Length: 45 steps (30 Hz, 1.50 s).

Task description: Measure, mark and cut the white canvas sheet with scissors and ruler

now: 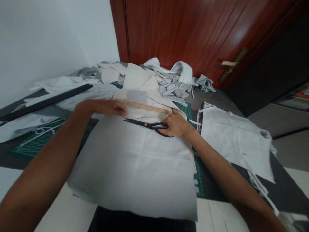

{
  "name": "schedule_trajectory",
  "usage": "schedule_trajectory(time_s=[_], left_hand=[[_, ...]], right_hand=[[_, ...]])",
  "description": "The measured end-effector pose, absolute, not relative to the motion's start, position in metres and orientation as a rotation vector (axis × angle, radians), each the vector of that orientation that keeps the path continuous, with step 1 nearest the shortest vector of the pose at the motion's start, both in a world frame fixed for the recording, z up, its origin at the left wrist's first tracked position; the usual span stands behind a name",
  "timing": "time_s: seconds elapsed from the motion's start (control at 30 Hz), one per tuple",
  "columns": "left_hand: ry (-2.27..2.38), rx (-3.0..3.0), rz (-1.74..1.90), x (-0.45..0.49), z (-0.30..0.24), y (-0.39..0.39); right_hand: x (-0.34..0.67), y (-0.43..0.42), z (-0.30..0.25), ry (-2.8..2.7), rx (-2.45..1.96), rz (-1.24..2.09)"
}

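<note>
A large light-grey fabric piece point(135, 167) drapes over the table's front edge towards me. Across its far part lies a narrow tan ruler point(147, 106), running between my hands. My left hand point(112, 107) is closed at the ruler's left end, thumb and index finger pinched together over the fabric. In my right hand point(177, 123) are black scissors point(147, 124), with fingers through the handles and blades pointing left, lying almost closed over the cloth. The right fingertips also touch the ruler's right end. Beyond the ruler lie cream pattern pieces point(137, 75) and a small grey patch point(136, 96).
Heaped fabric scraps point(172, 91) lie at the back against a wooden door point(173, 32). A long black bar point(48, 101) rests on cloth at left. Another pale fabric piece point(231, 135) lies at right. Green cutting mats point(31, 143) show beneath.
</note>
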<state>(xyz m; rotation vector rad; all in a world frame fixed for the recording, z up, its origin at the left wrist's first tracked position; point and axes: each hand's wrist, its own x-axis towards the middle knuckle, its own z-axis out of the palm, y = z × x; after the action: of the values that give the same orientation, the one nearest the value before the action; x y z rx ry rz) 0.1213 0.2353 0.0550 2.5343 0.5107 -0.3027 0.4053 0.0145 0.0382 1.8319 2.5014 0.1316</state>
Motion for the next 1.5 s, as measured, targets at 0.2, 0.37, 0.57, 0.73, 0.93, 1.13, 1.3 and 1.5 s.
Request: schedule_trajectory(time_s=[0.2,0.37,0.57,0.73,0.93,1.13,1.3,1.5], left_hand=[[0.464,2.511,-0.283,0.124,0.055,0.234],[0.434,2.469,-0.252,0.127,0.058,0.23],[0.443,2.418,-0.206,0.128,0.06,0.226],[0.458,2.429,-0.207,0.128,0.058,0.227],[0.419,2.454,-0.223,0.13,0.059,0.225],[0.418,2.449,-0.244,0.13,0.062,0.224],[0.416,2.453,-0.246,0.129,0.062,0.224],[0.403,2.455,-0.24,0.13,0.058,0.228]], right_hand=[[0.407,0.016,0.036,2.522,1.866,0.099],[0.41,0.017,0.033,2.57,1.911,0.058],[0.412,0.02,0.03,2.588,1.93,0.019],[0.407,0.02,0.031,2.589,1.952,0.004],[0.4,0.022,0.03,2.588,1.971,0.044],[0.39,0.026,0.028,2.568,1.967,0.085],[0.381,0.027,0.029,2.557,1.986,0.098],[0.378,0.026,0.031,2.505,2.005,0.131]])
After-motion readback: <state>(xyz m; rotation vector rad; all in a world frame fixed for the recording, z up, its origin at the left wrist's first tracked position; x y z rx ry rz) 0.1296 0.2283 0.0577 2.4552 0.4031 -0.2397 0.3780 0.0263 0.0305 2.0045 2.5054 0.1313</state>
